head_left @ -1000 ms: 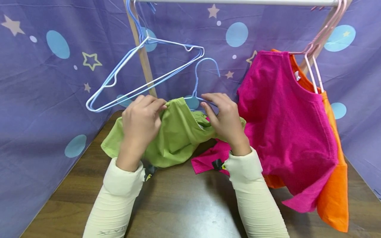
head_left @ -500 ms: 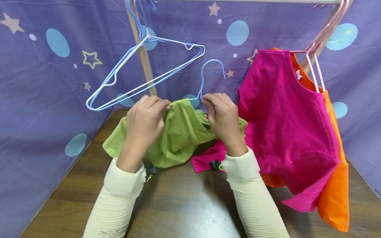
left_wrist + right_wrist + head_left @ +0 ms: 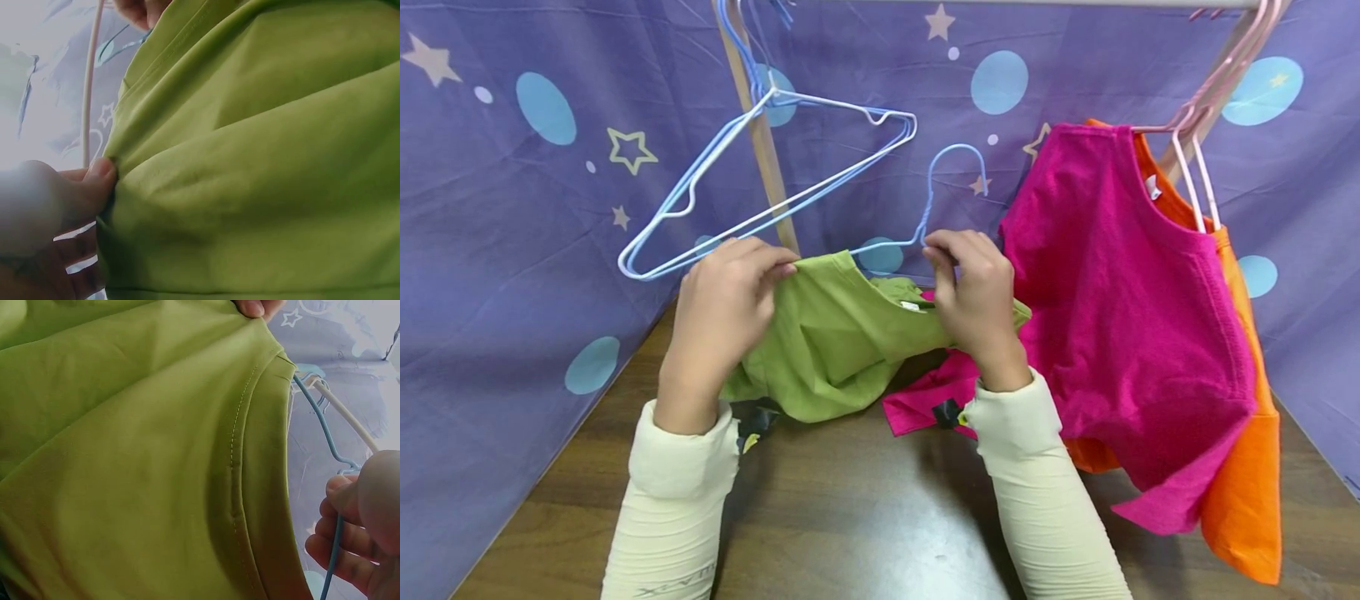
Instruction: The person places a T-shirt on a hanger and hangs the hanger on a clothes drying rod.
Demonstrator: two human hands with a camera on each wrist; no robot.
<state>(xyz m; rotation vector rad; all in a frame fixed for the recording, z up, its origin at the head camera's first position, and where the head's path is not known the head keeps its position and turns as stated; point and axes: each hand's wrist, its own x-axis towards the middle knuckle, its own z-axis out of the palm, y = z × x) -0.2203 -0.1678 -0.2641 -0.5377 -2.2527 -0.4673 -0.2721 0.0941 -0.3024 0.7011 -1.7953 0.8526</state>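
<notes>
A green shirt (image 3: 827, 342) hangs in soft folds above the table, its left shoulder draped over a blue wire hanger (image 3: 931, 187). At that shoulder's edge my left hand (image 3: 722, 308) pinches the cloth between thumb and fingers, as the left wrist view shows close up. My right hand (image 3: 976, 287) grips the blue hanger just below its hook; in the right wrist view the fingers (image 3: 350, 550) curl round the wire beside the neckline. One hanger arm runs into the shirt's neck opening, and its far end is hidden under the cloth.
White and blue hangers (image 3: 842, 187) hang at the left of a rack with a white rail (image 3: 1000, 2). A magenta top (image 3: 1120, 317) and an orange garment (image 3: 1243, 467) hang at the right, over the wooden table (image 3: 850, 517). Behind is a purple curtain (image 3: 475, 233).
My left hand has moved left along the shirt's shoulder, stretching the cloth. My right hand has shifted the hanger slightly right, and more of its arm shows at the neck.
</notes>
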